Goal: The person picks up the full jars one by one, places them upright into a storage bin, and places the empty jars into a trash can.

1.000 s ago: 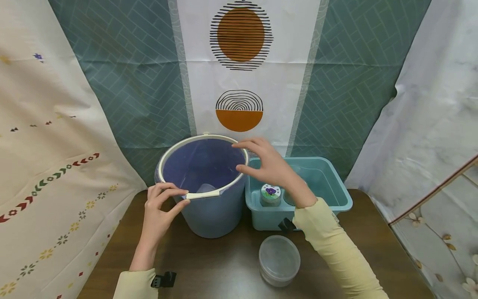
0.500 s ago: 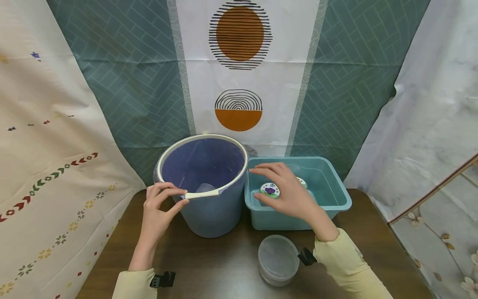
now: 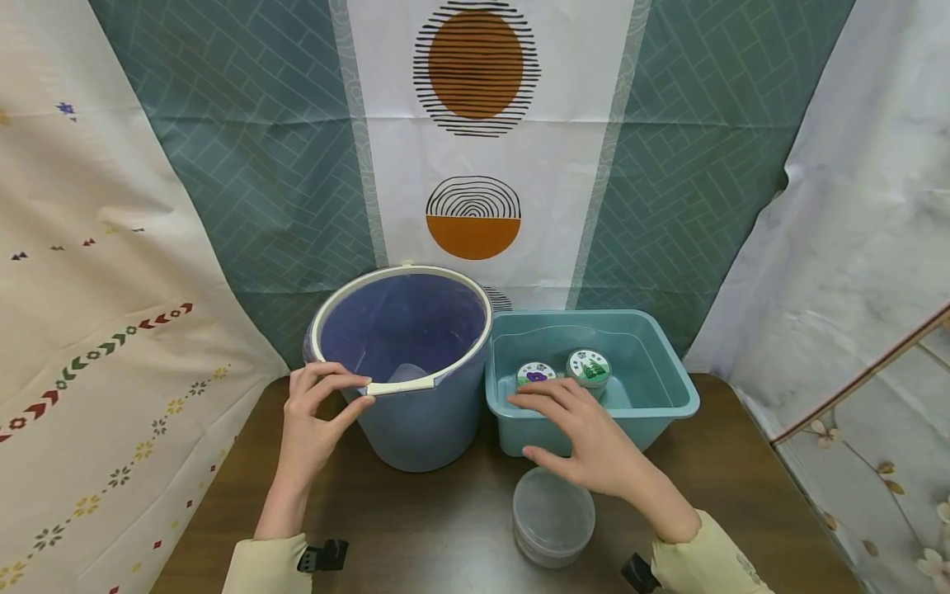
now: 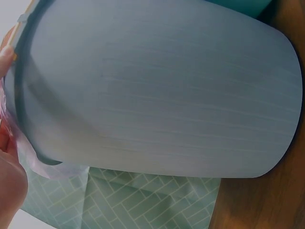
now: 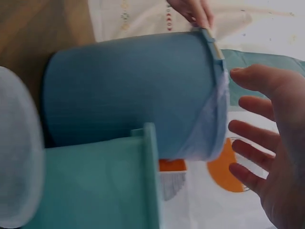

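Observation:
A blue-grey trash can [image 3: 423, 437] with a cream rim ring [image 3: 404, 386] stands left of centre, lined with a thin clear plastic bag [image 5: 205, 124]. At the front left of that ring, my left hand [image 3: 312, 425] pinches the rim between thumb and fingers; in the left wrist view the bag bunches by the fingers. My right hand [image 3: 586, 441] hovers with fingers spread and holds nothing, over the front wall of the teal tub. Below it on the table sits a round clear lidded container [image 3: 552, 511]. Something pale and translucent [image 3: 408, 374] shows inside the can.
To the right of the can is a teal plastic tub [image 3: 653, 388]. Two small round tubs with printed lids lie in it, one with a purple flower [image 3: 534, 371], one with green leaves [image 3: 590, 367]. Patterned cloths hang behind the brown table [image 3: 416, 528] and at both sides.
My right hand has moved from the can's right rim, across the teal tub, down and toward me, uncovering the two small tubs. My left hand has stayed at the rim.

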### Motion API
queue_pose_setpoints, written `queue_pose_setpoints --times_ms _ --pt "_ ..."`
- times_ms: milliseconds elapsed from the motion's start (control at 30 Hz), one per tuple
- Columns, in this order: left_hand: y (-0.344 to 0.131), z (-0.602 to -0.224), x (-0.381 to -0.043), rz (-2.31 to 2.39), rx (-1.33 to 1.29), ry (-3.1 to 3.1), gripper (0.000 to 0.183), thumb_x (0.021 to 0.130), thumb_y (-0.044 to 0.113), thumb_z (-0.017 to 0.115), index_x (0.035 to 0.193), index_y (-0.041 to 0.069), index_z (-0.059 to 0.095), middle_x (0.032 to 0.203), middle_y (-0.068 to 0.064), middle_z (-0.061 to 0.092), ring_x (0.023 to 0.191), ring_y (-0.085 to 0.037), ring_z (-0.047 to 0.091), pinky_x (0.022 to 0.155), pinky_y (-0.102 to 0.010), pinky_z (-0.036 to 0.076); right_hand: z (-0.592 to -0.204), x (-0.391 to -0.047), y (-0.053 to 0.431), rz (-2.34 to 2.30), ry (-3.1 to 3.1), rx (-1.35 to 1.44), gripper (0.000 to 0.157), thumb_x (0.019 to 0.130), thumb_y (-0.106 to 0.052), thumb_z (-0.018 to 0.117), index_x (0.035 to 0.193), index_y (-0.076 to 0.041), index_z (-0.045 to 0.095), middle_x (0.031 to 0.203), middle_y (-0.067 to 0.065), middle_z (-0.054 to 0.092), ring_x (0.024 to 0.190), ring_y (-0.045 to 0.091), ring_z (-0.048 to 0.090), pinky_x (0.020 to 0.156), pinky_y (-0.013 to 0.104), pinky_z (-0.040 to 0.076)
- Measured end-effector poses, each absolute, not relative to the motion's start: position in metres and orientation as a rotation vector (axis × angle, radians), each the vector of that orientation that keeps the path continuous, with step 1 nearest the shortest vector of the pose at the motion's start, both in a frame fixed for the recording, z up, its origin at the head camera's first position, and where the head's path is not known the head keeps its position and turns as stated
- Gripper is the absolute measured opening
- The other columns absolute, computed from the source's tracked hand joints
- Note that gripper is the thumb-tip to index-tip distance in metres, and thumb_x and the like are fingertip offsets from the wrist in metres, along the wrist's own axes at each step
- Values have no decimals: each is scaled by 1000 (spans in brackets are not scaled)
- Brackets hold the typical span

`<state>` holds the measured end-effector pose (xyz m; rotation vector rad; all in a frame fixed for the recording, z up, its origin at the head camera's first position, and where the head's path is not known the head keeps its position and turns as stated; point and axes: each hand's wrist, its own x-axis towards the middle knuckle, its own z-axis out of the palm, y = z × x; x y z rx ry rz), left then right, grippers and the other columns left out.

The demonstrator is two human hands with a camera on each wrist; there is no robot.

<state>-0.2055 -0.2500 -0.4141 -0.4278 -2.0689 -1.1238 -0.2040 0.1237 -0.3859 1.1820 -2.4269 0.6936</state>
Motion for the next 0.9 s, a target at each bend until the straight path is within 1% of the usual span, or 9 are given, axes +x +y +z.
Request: queue_pose_setpoints --times_ms 100,167,300,467,667,733,900 --pt "-250 -412 -205 -1142 -413 -2088 34 68 -4 86 95 13 78 106 -6 60 109 -5 38 96 -28 27 -398 -199 127 677 -2434 1213 56 89 -38 73 140 -29 53 139 -5 54 127 16 48 106 44 42" --pt "-250 -411 -204 -1154 -405 -2094 33 69 -3 86 95 14 78 107 -6 60 110 -5 39 96 -27 27 -406 -196 128 677 -2445 1232 56 88 -38 73 140 -30 52 140 -5 54 127 15 48 103 41 44" --pt "-249 -411 -203 -1151 -410 -2080 34 67 -5 86 95 12 78 106 -7 60 110 -6 39 96 -27 27 -421 -193 131 660 -2466 1265 56 89 -37 72 140 -31 51 141 -6 53 127 14 47 101 39 45" --pt "-249 -412 -204 -1136 -428 -2063 35 66 -5 86 95 13 78 105 -6 60 109 -5 39 95 -26 27 -439 -192 132 611 -2492 1282 55 89 -44 71 139 -32 52 140 -10 53 127 13 48 100 38 46" --pt "-252 -414 -206 -1123 -442 -2050 38 65 -5 87 96 15 79 105 -3 60 109 -6 40 95 -26 27 -458 -194 133 606 -2551 1291 64 81 -42 79 139 -35 52 140 -11 52 126 12 47 98 40 46" --pt "-252 -413 -206 -1133 -436 -2063 38 66 -5 87 97 16 79 106 -2 60 109 -6 40 95 -26 27 -464 -195 134 590 -2565 1308 67 79 -43 80 139 -32 53 140 -9 52 125 13 46 97 41 46" --pt "-251 -413 -205 -1141 -419 -2080 36 66 -4 87 96 15 79 106 -3 60 109 -5 39 95 -26 27 -476 -195 138 549 -2650 1350 69 79 -51 78 141 -30 53 142 -10 50 127 13 44 96 41 46"
